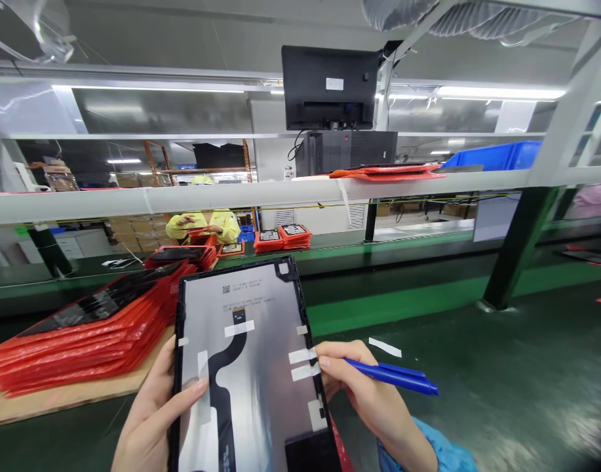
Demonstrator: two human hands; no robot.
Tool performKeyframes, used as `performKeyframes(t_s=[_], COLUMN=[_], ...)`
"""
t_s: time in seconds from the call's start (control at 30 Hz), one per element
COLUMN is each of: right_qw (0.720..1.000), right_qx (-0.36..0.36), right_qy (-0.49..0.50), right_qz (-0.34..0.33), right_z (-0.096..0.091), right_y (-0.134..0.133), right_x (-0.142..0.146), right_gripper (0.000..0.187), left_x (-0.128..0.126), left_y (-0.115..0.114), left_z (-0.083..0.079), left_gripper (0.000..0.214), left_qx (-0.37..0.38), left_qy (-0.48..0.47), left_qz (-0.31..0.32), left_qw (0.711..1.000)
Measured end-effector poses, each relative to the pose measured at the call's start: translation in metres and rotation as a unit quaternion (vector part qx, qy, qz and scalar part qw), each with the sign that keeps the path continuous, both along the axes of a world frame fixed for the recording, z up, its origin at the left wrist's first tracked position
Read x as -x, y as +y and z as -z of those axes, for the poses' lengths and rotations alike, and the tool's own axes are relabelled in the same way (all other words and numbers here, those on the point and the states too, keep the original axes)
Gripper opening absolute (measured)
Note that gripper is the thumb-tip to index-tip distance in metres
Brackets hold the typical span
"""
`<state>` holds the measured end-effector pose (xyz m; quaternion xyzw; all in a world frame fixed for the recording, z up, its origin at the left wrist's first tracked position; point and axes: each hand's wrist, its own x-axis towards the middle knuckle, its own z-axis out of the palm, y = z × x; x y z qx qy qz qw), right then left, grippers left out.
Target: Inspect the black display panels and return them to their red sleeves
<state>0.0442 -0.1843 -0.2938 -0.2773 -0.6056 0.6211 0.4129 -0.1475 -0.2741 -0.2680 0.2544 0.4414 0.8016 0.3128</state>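
Observation:
A tablet display panel (265, 354) is held up at a tilt, its silvery back facing me, with a black flex cable (225, 393) running down it. My left hand (150, 410) grips the panel's left edge, thumb resting on the back near a white tape strip. At the right edge, my right hand (364, 387) has its fingertips against two short white tape strips (303, 364). A blue pen (393, 376) is tucked in that hand and points out to the right. Part of an orange-red wrapper shows behind the panel's lower right edge.
A tall stack of red padded sleeves (88, 347) with dark panels lies on a board at left. A loose white strip (385, 347) lies on the green bench (477, 393). Across the bench sits a person in yellow (226, 226). A shelf rail (231, 200) crosses ahead, below a monitor (331, 88).

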Motion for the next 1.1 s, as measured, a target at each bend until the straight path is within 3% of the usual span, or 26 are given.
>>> performKeyframes(t_s=[0.17,0.27,0.4,0.53,0.63,0.7,0.77,0.87,0.93,1.0,1.03,1.1], right_qw=[0.998,0.989,0.951,0.936,0.948,0.964,0.981,0.993,0.981,0.955,0.945,0.94], right_qx=[-0.034,-0.128,-0.228,-0.245,-0.22,-0.195,-0.163,-0.104,-0.047,0.022,0.054,0.098], right_qy=[-0.002,-0.073,-0.188,-0.224,-0.206,-0.161,-0.086,0.06,0.163,0.233,0.247,0.248], right_qz=[-0.049,0.006,0.087,0.114,0.101,0.081,0.061,0.001,-0.091,-0.183,-0.208,-0.213], right_z=[-0.002,-0.005,-0.008,-0.007,-0.005,-0.005,-0.004,0.002,0.01,0.016,0.017,0.015], right_y=[0.002,0.002,0.004,0.009,0.013,0.015,0.015,0.014,0.012,0.007,0.005,0.001], right_x=[-0.002,-0.001,0.003,0.007,0.008,0.009,0.009,0.008,0.008,0.007,0.008,0.009], right_gripper=[0.028,0.035,0.038,0.041,0.045,0.033,0.025,0.054,0.067,0.073,0.074,0.073], left_x=[0.004,0.004,-0.005,-0.017,-0.02,-0.015,-0.005,0.013,0.019,0.015,0.01,-0.003], left_y=[0.004,0.005,0.002,0.0,-0.001,-0.002,-0.003,0.0,0.004,0.009,0.011,0.014], left_z=[0.008,0.013,0.018,0.018,0.019,0.024,0.032,0.044,0.047,0.048,0.049,0.05], left_gripper=[0.063,0.066,0.069,0.073,0.076,0.065,0.042,0.01,0.015,0.027,0.03,0.03], left_qx=[0.015,0.009,0.005,-0.011,0.005,0.011,0.005,-0.021,-0.099,-0.191,-0.221,-0.235], left_qy=[0.014,0.021,0.037,0.081,0.098,0.132,0.209,0.398,0.559,0.662,0.672,0.605], left_qz=[-0.025,-0.025,-0.04,-0.056,-0.041,-0.072,-0.144,-0.262,-0.25,-0.18,-0.148,-0.146], left_qw=[0.999,0.999,0.999,0.995,0.994,0.989,0.967,0.879,0.784,0.702,0.691,0.747])
